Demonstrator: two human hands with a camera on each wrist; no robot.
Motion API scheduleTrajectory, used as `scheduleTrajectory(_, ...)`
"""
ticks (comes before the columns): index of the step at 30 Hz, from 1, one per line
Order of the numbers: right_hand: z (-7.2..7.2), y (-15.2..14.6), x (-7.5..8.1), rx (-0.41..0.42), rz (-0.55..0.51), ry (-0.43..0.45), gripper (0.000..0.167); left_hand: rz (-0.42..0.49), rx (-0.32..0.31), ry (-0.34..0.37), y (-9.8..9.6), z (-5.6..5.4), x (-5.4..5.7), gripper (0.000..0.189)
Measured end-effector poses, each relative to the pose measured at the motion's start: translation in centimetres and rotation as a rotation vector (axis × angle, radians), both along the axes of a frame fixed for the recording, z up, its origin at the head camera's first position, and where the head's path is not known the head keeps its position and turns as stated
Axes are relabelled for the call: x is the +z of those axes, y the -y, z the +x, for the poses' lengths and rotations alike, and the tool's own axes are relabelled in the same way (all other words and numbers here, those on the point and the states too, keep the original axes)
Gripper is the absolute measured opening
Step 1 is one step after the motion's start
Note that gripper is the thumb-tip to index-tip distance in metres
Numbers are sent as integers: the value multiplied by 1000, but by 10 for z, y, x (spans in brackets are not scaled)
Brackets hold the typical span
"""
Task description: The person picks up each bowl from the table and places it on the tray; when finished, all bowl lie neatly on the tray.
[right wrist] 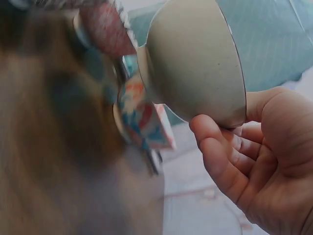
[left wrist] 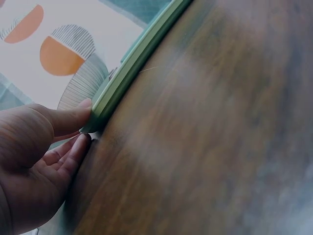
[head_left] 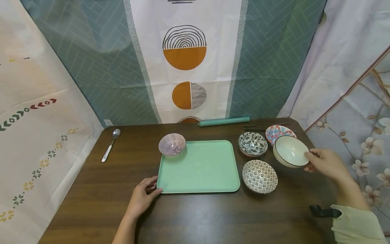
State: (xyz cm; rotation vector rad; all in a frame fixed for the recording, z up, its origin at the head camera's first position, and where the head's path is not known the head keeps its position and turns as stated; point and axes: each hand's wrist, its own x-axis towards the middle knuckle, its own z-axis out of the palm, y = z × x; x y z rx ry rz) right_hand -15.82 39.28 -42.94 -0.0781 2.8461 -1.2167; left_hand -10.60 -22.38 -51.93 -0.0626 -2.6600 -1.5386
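Note:
My right hand (head_left: 327, 165) holds a cream-white bowl (head_left: 290, 151) by its rim, tilted and raised above the table's right side. The right wrist view shows the thumb at the rim of the bowl (right wrist: 195, 63) and the fingers against its outer wall. At the near left corner of a mint-green tray (head_left: 199, 169), my left hand (head_left: 143, 196) pinches the edge. In the left wrist view its thumb lies on the rim of the tray (left wrist: 137, 58), fingertips just below. A purple-striped bowl (head_left: 172, 144) sits over the tray's far left corner.
Right of the tray stand a black-leaf-patterned bowl (head_left: 252, 143) and a brown-dotted bowl (head_left: 260, 176). A red-and-blue patterned dish (head_left: 278, 133) is behind the raised bowl. Chopsticks (head_left: 268, 124) and a teal stick-like object (head_left: 224, 121) lie at the back; a spoon (head_left: 111, 145) lies left.

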Motion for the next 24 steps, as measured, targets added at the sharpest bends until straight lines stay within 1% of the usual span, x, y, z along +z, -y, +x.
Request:
scheduleTrajectory(3,-8,14,5,21,7,-27,39,-4,2,-2,0,0,0,45)
scheduleTrajectory(7,-19,37,9,40,-13,-47,37,-1,3,2,0,0,0,45)
scheduleTrajectory(14,-34,77,15,84,-70,-28,34,4,10,13,-1,1,0,46)
scheduleTrajectory(18,-40,97,15,120,-93,-18,31,12,10,14,-1,1,0,46)
scheduleTrajectory(22,-44,118,11,145,-115,-14,27,14,14,19,-1,1,1,46)
scheduleTrajectory(24,-45,129,9,152,-109,-12,25,11,14,17,-2,0,1,46)
